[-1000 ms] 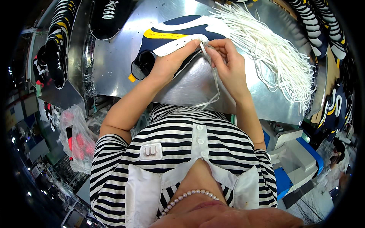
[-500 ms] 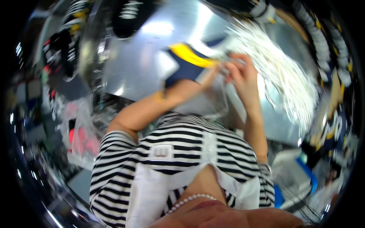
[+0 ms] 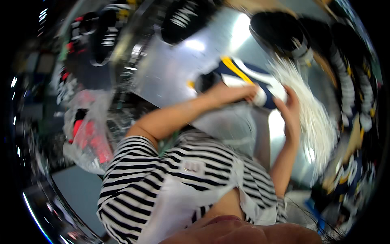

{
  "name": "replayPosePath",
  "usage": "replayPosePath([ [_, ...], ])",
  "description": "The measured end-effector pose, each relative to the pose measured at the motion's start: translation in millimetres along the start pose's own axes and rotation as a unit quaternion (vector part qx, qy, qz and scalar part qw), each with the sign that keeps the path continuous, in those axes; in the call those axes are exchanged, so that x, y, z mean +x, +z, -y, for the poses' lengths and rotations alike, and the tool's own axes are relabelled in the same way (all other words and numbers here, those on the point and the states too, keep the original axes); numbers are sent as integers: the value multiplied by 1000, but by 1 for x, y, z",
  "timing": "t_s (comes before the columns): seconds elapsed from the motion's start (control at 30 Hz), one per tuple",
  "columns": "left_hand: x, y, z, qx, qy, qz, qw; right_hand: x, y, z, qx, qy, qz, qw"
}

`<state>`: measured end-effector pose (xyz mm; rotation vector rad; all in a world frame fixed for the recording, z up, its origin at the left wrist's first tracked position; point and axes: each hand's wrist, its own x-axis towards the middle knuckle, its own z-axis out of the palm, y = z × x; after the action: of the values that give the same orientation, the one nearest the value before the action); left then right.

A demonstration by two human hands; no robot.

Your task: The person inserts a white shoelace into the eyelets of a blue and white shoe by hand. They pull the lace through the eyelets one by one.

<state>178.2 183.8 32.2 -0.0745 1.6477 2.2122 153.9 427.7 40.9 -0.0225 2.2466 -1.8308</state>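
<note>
Over the metal table I hold a navy shoe (image 3: pixel 266 79) with a yellow stripe and white patches, tilted on its side and smeared by motion. My left hand (image 3: pixel 239 93) is closed on its near edge, the fingers curled beside a small white rounded part. At its right end my right hand (image 3: pixel 289 107) grips it between thumb and fingers. Just right of that hand lies a thick bundle of white shoelaces (image 3: pixel 313 118). What exactly the fingertips pinch is blurred.
The metal table (image 3: pixel 162 77) carries a black shoe (image 3: pixel 185 20) at the far side and another dark shoe (image 3: pixel 280 32) at the far right. Rows of shoes (image 3: pixel 345 81) line the right edge. A clear plastic bag (image 3: pixel 89 138) with pinkish-red things hangs at the left.
The view has swung, so the table's things sit further right. The shoe has turned in my hands; my right hand has moved from a pinch to its right end.
</note>
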Motion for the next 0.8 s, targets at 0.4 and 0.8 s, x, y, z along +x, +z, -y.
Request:
replayPosePath([
  [0.4,1,-26,-18,593,126,44,794,27,28,-24,163,-8,-135,977],
  [0.8,7,-8,-60,618,253,-63,742,-39,54,-43,59,96,189,975],
])
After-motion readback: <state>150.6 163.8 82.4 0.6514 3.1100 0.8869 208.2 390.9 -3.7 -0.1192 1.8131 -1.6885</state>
